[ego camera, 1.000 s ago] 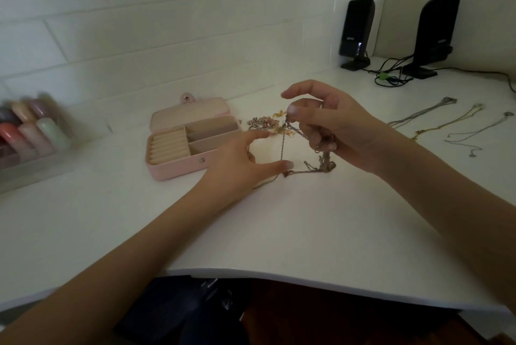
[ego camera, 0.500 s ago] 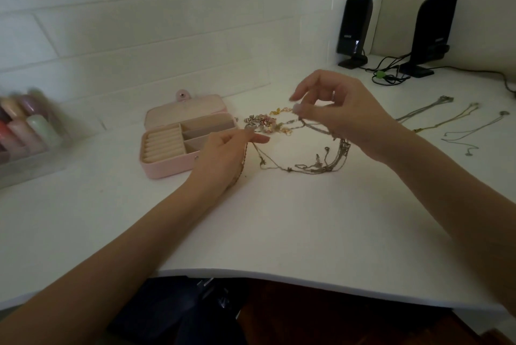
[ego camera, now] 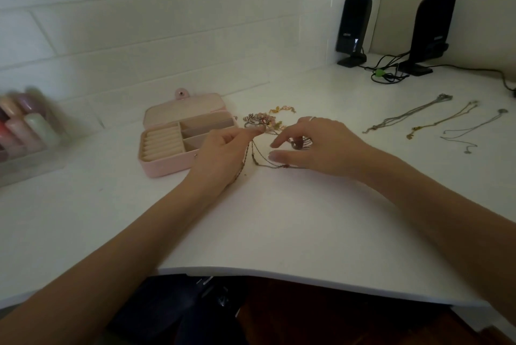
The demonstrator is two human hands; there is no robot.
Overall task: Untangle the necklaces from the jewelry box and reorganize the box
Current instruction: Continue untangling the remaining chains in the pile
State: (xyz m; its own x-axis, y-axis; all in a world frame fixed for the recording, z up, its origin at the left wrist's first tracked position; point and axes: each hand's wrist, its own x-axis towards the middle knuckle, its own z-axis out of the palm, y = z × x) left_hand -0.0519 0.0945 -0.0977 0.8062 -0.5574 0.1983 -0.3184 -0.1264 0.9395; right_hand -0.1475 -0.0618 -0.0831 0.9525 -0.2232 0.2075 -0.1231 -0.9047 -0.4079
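A tangle of thin necklaces (ego camera: 268, 163) lies on the white table between my hands. My left hand (ego camera: 220, 152) pinches one chain between thumb and forefinger, and the chain trails down along its palm. My right hand (ego camera: 324, 146) sits low over the knotted clump (ego camera: 297, 144); its forefinger and thumb point left, its other fingers curl round the clump. The open pink jewelry box (ego camera: 167, 167) stands just left of my left hand, with its ring rolls and compartments holding nothing. A small heap of rings and charms (ego camera: 262, 120) lies behind my fingers.
Three separated necklaces (ego camera: 444, 120) lie side by side at the right. Two black speakers (ego camera: 353, 29) with cables (ego camera: 388, 74) stand at the back right. A clear organizer with pastel bottles (ego camera: 25, 132) sits at the far left. The table's front edge (ego camera: 279, 275) curves below my forearms.
Both hands have dropped from a raised hold to the table. The chain that was stretched upright between them now lies slack, and my right hand has come down over the clump.
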